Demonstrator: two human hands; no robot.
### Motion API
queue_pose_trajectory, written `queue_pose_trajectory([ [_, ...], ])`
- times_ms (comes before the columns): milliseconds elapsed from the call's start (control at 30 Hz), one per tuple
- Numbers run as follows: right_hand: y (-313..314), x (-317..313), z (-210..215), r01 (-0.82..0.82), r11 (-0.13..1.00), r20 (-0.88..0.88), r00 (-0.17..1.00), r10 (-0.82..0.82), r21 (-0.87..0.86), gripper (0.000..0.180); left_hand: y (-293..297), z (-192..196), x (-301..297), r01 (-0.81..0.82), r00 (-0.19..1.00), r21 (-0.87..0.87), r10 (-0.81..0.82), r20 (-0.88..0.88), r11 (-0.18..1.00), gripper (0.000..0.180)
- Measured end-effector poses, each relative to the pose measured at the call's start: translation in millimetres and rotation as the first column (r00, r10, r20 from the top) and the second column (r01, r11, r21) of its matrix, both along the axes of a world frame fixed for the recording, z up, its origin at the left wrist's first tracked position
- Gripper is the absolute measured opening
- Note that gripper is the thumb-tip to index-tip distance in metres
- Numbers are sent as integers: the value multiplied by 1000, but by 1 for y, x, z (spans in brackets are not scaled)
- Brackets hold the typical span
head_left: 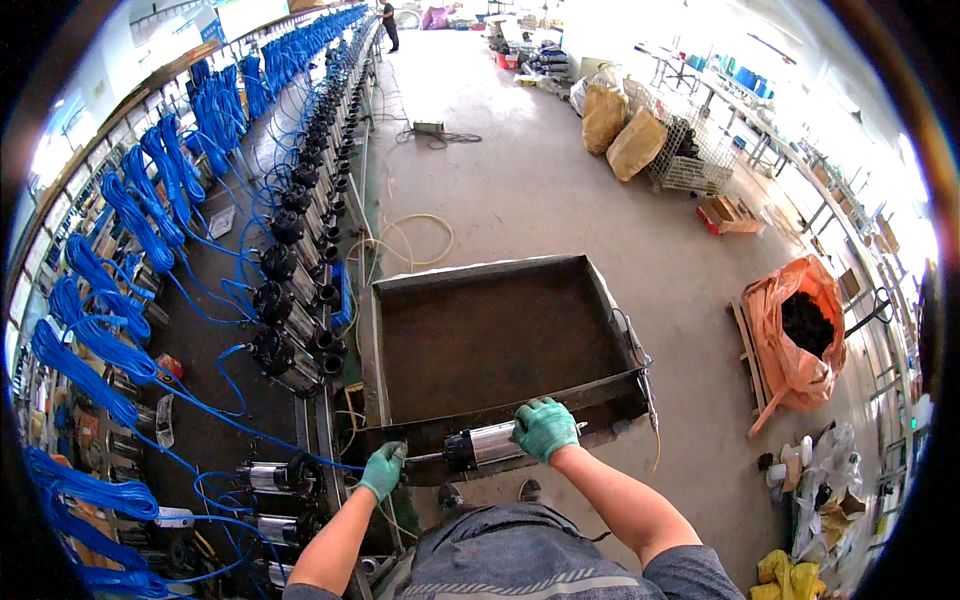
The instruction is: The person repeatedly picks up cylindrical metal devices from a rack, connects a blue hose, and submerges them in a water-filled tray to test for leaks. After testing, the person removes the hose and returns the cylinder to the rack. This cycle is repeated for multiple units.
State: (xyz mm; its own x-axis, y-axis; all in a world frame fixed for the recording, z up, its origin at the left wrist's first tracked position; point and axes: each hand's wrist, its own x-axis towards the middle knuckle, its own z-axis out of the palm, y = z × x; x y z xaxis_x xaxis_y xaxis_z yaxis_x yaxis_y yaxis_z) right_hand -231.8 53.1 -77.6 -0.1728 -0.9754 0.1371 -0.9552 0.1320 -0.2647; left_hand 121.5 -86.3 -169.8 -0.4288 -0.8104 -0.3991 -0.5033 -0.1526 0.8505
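Observation:
A shiny metal motor cylinder (492,443) with a black collar lies level along the near edge of the dark trough (505,262). My right hand (545,430), in a green glove, is wrapped over the cylinder's right part from above. From the black collar a thin metal rod (425,457) sticks out to the left. At the rod's far left end, the gloved fingers of my left hand (383,469) are closed round it. A blue cable (300,448) comes from the left and meets my left hand; whether the hand also grips it is hidden.
Left of me, similar motors (268,476) lie beside a long row of upright ones (285,360), with coiled blue cables (105,335) hanging beyond. A pale hose (425,218) loops on the floor. An orange sack (790,370) of black parts stands right. Far off, a person (389,25) stands.

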Motion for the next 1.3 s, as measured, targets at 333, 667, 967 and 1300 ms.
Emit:
queue_pose_trajectory([
  [333, -2, 0, 1, -5, 1000, -15, 1000, 5, -5, 19, 7, 0, -6, -197, 980, 325, 187, 61, 925, 33],
  [667, -7, -2, -8, -31, 999, 1, 1000, 31, 13, 17, 24, -17, 30, 94, 970, -172, -129, -205, 981, 41],
  [967, -3, 3, -7, 1, 998, 23, 1000, 0, -70, 16, 2, 19, 10, -371, 922, 391, 385, 44, 842, 24],
  [1300, -4, 2, -11, 4, 998, 22, 1000, -3, -63, 16, -17, 31, 31, -139, 837, -358, 303, 456, 923, 47],
])
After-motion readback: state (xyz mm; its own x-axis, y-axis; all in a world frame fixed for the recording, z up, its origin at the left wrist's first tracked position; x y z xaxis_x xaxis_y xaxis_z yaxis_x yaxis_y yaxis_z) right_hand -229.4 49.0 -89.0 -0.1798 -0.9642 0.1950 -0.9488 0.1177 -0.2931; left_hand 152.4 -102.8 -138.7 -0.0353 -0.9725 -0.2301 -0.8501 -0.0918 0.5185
